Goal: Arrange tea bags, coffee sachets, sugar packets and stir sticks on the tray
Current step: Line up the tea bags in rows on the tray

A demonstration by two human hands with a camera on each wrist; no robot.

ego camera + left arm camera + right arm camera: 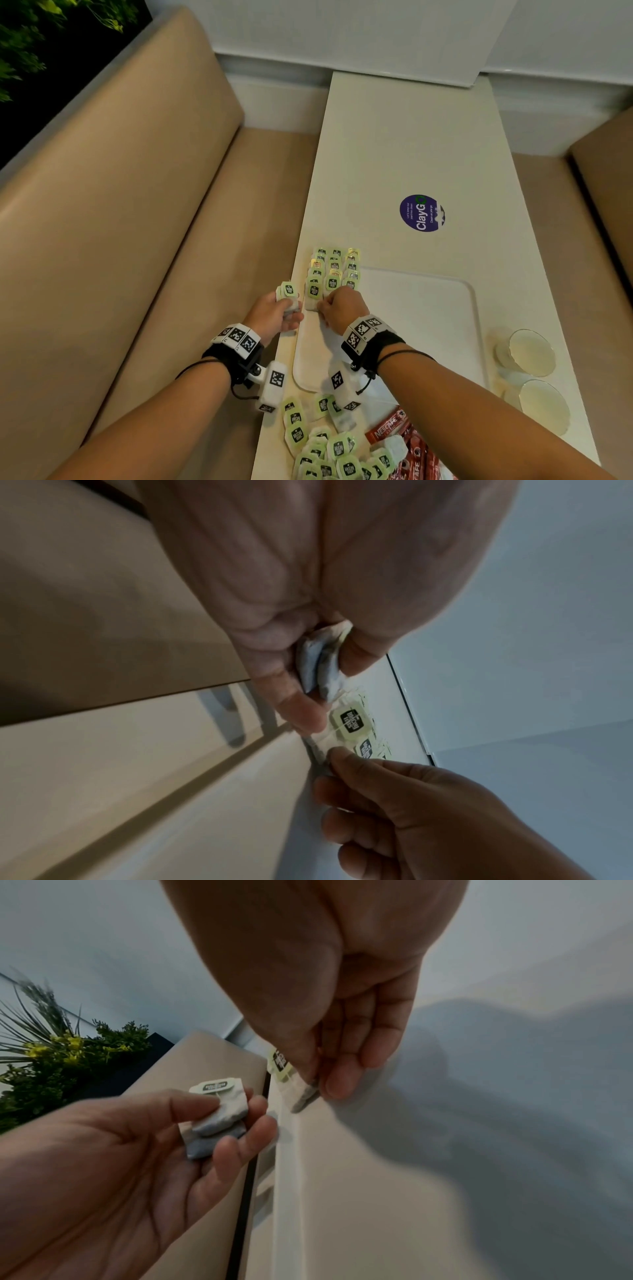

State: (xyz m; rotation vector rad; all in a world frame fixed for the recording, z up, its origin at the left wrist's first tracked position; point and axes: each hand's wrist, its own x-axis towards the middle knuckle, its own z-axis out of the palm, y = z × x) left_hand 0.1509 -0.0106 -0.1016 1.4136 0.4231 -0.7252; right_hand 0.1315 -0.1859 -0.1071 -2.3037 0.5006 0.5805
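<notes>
A white tray (424, 329) lies on the table, with rows of green-tagged tea bags (335, 270) lined up at its far left corner. My right hand (322, 305) pinches one tea bag (312, 298) at the near end of those rows, by the tray's left rim. In the right wrist view the thumb and fingers of the right hand (318, 1089) nip the grey bag (303, 1102) at the rim. My left hand (289, 308) hovers just left of the tray, gripping a small stack of tea bags (288, 294), which also shows in the right wrist view (219, 1115).
A loose heap of tea bags (325, 445) and red coffee sachets (394, 426) lies at the table's near end. Two glass bowls (531, 353) stand right of the tray. A purple sticker (422, 213) is on the table beyond. A beige bench (137, 222) runs along the left.
</notes>
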